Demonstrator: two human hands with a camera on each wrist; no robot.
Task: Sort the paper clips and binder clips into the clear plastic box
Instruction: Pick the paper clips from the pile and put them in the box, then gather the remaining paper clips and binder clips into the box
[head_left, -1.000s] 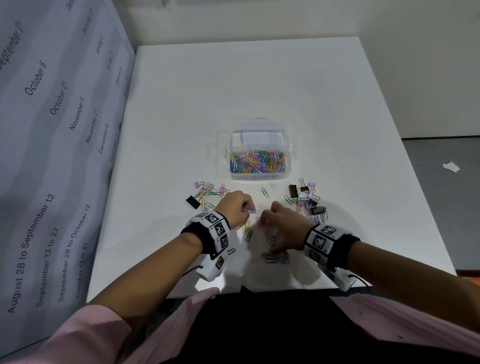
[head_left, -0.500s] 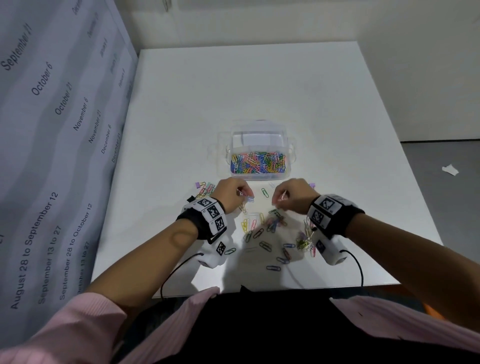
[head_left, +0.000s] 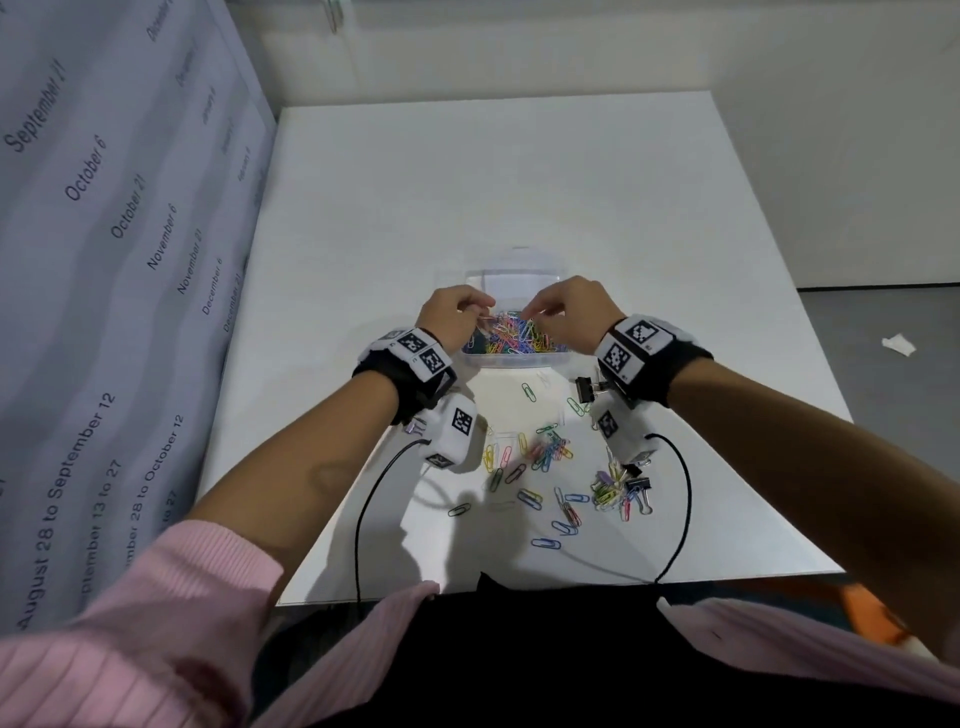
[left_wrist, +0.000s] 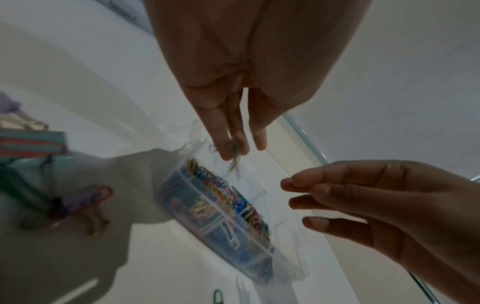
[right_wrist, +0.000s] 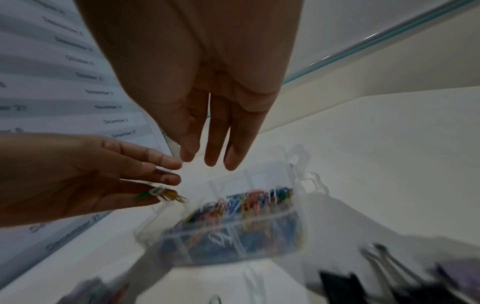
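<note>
1. Centrally on the white surface (head_left: 649, 218) sits the clear plastic box (head_left: 511, 358), its near compartments heaped with coloured paper clips (head_left: 511, 336).
2. Loose paper clips (head_left: 550, 452) and black binder clips (head_left: 587, 388) lie nearer the person.
3. Left hand (head_left: 452, 317), over the box, pinches a few clips (left_wrist: 235, 158).
4. Right hand (head_left: 569, 312) hovers beside it, fingers (right_wrist: 215, 148) straight and holding nothing visible.

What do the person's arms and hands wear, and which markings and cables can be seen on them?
Both hands, left hand and right hand, are bare. Each wrist carries a black band with white square-patterned marker tags, and beneath it a white camera block with a thin black cable. Ribbed pink sleeves are pushed up.
</note>
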